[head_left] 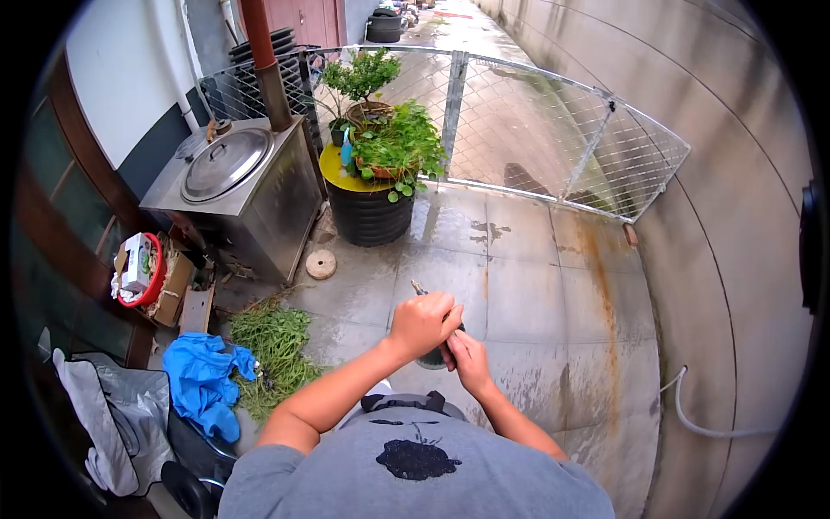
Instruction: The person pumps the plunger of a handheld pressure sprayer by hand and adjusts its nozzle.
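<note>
In front of my waist, my left hand [422,324] is closed in a fist. A narrow metal tip [418,287] sticks out beyond its knuckles, but the rest of that object is hidden. Against its right side, my right hand [471,359] has its fingers curled and closed. A dark, rounded object [432,358] shows below and between the hands. Its kind is unclear, and I cannot tell whether it joins the metal tip.
A metal stove [268,208] with a lidded pot stands left, beside a black barrel [367,216] holding plants. A mesh gate [527,130] crosses ahead. Pulled greens [275,346] and a blue cloth [203,381] lie left. A hose [692,419] runs along the right wall.
</note>
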`<action>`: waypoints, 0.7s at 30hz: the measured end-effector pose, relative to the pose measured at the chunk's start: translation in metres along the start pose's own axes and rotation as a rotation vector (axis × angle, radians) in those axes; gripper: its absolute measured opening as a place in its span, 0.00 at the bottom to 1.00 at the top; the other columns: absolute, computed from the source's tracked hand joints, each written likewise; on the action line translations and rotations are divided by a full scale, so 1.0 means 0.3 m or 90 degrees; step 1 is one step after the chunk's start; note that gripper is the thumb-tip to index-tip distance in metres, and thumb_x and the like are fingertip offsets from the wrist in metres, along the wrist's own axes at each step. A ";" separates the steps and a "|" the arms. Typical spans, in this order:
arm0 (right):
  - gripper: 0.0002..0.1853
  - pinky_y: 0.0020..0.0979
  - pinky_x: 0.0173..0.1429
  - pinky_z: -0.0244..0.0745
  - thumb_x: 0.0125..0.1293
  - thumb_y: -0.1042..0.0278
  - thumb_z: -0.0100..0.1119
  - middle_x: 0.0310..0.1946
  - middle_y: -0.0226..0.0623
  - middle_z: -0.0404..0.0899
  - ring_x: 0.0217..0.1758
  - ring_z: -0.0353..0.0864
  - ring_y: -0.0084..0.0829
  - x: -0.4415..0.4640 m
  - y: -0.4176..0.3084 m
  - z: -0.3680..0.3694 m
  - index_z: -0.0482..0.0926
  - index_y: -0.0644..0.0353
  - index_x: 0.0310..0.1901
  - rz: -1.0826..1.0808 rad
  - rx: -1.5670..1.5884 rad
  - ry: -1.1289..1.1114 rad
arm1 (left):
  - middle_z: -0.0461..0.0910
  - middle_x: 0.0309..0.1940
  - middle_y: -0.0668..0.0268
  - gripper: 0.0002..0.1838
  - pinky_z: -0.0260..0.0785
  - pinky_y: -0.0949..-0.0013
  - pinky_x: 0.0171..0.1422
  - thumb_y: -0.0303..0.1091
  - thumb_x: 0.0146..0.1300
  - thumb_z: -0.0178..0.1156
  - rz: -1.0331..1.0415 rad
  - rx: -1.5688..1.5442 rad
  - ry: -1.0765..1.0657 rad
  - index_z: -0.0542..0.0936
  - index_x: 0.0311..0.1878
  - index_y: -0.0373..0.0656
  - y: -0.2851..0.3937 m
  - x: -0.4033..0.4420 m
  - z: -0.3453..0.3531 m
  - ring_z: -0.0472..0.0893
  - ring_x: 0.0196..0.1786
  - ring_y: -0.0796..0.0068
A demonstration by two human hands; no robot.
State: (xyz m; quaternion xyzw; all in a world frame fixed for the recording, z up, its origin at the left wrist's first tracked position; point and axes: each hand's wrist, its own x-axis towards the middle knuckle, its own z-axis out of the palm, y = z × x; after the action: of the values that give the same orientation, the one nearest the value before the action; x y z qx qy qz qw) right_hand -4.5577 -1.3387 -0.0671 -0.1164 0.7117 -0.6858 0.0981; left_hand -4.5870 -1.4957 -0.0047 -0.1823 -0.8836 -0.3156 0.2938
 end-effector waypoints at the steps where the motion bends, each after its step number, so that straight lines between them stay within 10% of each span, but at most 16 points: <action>1: 0.21 0.25 0.26 0.64 0.78 0.55 0.50 0.19 0.28 0.74 0.21 0.70 0.19 0.066 0.012 0.013 0.76 0.62 0.31 0.013 0.029 0.004 | 0.77 0.21 0.62 0.14 0.72 0.57 0.26 0.38 0.63 0.66 -0.002 -0.011 -0.002 0.75 0.26 0.44 -0.054 0.045 0.015 0.81 0.24 0.57; 21: 0.17 0.24 0.29 0.64 0.83 0.60 0.43 0.25 0.28 0.72 0.24 0.68 0.18 1.067 0.044 0.256 0.71 0.59 0.34 0.093 0.085 0.121 | 0.79 0.35 0.60 0.15 0.76 0.55 0.33 0.46 0.67 0.65 -0.048 -0.124 -0.126 0.80 0.44 0.45 -0.949 0.686 0.124 0.84 0.33 0.54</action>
State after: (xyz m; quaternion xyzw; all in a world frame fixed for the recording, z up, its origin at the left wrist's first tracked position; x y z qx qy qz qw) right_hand -4.8403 -1.5077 -0.0769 0.0080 0.6774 -0.7303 0.0877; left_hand -4.9031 -1.6518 -0.0258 -0.2073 -0.8796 -0.3913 0.1739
